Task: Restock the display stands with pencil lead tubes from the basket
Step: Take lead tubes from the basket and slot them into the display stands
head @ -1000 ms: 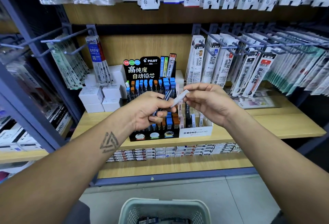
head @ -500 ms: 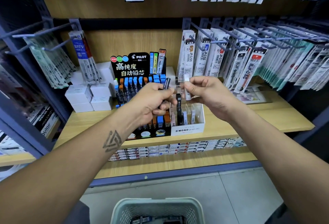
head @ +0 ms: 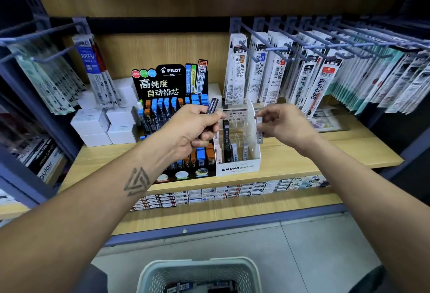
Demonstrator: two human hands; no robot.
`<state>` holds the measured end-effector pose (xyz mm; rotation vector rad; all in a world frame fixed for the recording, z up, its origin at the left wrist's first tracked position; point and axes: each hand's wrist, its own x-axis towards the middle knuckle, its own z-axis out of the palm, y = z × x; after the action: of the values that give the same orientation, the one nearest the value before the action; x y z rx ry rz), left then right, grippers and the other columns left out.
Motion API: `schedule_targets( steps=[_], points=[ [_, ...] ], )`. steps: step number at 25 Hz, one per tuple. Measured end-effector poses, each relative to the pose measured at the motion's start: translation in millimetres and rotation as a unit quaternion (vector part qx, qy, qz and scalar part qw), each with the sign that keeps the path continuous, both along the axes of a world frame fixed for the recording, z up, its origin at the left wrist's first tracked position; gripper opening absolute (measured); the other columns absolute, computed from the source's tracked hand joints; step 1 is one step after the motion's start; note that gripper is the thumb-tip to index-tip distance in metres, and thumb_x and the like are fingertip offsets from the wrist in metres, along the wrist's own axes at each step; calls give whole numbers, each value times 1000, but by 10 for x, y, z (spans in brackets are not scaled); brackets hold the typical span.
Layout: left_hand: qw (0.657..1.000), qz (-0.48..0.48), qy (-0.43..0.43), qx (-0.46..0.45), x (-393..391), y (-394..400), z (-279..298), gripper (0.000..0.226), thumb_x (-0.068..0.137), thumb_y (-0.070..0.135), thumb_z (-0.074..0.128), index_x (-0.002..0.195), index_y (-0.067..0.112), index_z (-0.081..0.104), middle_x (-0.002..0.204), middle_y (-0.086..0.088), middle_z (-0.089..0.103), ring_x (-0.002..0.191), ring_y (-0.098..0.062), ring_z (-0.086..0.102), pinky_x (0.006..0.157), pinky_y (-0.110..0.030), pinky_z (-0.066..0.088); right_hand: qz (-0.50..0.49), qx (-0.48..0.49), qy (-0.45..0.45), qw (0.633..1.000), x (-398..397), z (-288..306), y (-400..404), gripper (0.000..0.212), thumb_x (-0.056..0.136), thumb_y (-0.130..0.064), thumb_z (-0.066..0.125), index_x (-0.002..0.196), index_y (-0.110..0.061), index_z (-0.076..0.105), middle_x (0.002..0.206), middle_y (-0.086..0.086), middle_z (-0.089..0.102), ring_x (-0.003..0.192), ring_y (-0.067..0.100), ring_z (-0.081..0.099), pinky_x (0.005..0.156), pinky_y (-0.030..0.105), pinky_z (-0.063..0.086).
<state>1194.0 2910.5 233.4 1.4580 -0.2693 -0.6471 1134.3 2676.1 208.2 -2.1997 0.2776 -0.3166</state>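
My left hand (head: 195, 129) grips a dark lead tube (head: 212, 106) that sticks up past the knuckles, in front of the black Pilot display stand (head: 169, 78). My right hand (head: 282, 125) pinches a white lead tube (head: 259, 129) held upright at the right edge of the white Mono display stand (head: 237, 167), just above its clear compartments. That stand holds a few black and white tubes. The pale green basket (head: 200, 269) sits low at the bottom of the view with several tubes inside.
White boxes (head: 104, 125) are stacked left of the Pilot stand on the wooden shelf (head: 325, 153). Refill packs hang from metal hooks (head: 279, 48) above and to the right. Small packs line the lower shelf edge (head: 232, 192).
My right hand has moved away from the left hand to the right, turning the white tube upright beside the Mono stand. The left hand stays put with its dark tube.
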Motion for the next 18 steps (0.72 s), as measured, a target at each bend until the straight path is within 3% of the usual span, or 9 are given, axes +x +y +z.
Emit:
schedule_targets(
  steps=[3, 7, 11, 14, 18],
  points=[
    [1000, -3, 3, 3, 18, 13, -40, 17, 100, 9, 56, 112, -2, 64, 66, -4, 54, 48, -9, 34, 32, -17, 21, -24, -16, 2, 1000, 24, -115, -20, 7, 83, -12, 81, 87, -17, 77, 80, 3, 72, 76, 20, 68, 84, 43, 60],
    [1000, -6, 1, 8, 9, -22, -61, 19, 101, 7, 55, 114, -5, 62, 65, -5, 53, 47, -9, 33, 33, -18, 20, -24, 0, 13, 1000, 24, -123, -12, 16, 79, -13, 84, 93, -9, 77, 82, 5, 73, 75, 18, 70, 80, 31, 58],
    [1000, -9, -1, 14, -3, -33, -70, 20, 101, 7, 54, 114, -6, 62, 66, -6, 53, 46, -9, 34, 34, -19, 19, 15, -101, 35, 994, 46, -187, 49, 18, 82, -4, 79, 85, -19, 70, 74, 2, 74, 70, 14, 73, 76, 31, 60],
    [1000, -11, -2, 17, -5, -26, -83, 23, 101, 7, 54, 117, -9, 60, 66, -6, 53, 45, -9, 34, 34, -19, 19, 33, -157, 46, 986, 39, -271, 110, 14, 86, -3, 74, 90, -17, 71, 77, 1, 74, 71, 10, 72, 74, 26, 59],
    [1000, -16, -6, 17, -10, -25, -88, 25, 101, 7, 55, 118, -11, 59, 66, -6, 53, 44, -8, 34, 33, -18, 19, 55, -237, 45, 969, 48, -357, 172, 12, 84, -5, 75, 90, -16, 72, 80, 1, 72, 78, 16, 69, 76, 31, 58]
  ],
)
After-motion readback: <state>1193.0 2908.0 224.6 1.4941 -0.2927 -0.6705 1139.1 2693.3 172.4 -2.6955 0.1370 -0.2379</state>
